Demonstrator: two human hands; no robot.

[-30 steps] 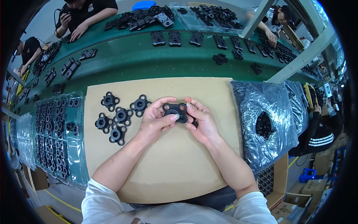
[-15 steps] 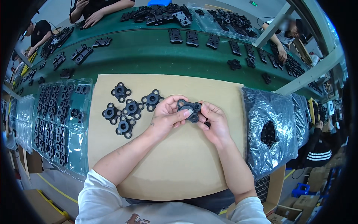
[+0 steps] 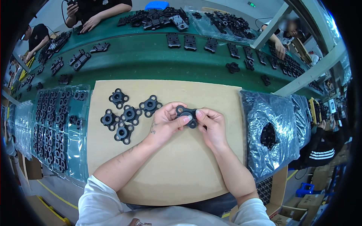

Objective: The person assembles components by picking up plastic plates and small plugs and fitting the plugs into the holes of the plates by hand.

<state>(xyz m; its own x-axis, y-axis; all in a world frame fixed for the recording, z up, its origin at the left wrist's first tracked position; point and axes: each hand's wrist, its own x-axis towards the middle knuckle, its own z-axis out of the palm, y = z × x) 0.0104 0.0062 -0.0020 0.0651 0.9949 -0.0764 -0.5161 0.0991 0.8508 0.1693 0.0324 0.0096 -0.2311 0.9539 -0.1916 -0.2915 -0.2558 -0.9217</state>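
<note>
Both hands hold one black plastic part with round holes over the middle of a tan cardboard sheet. My left hand grips its left side, thumb across the top. My right hand pinches its right side. Several matching black four-lobed parts lie loose on the cardboard just left of my left hand.
A clear tray filled with rows of black parts sits at the left. A crinkled black plastic bag with parts inside lies at the right. Beyond the cardboard runs a green conveyor carrying more black parts, with other people's hands working along it.
The view has shifted slightly. Both hands stay on the black part, turning it a little between the fingers. The loose parts have not moved.
</note>
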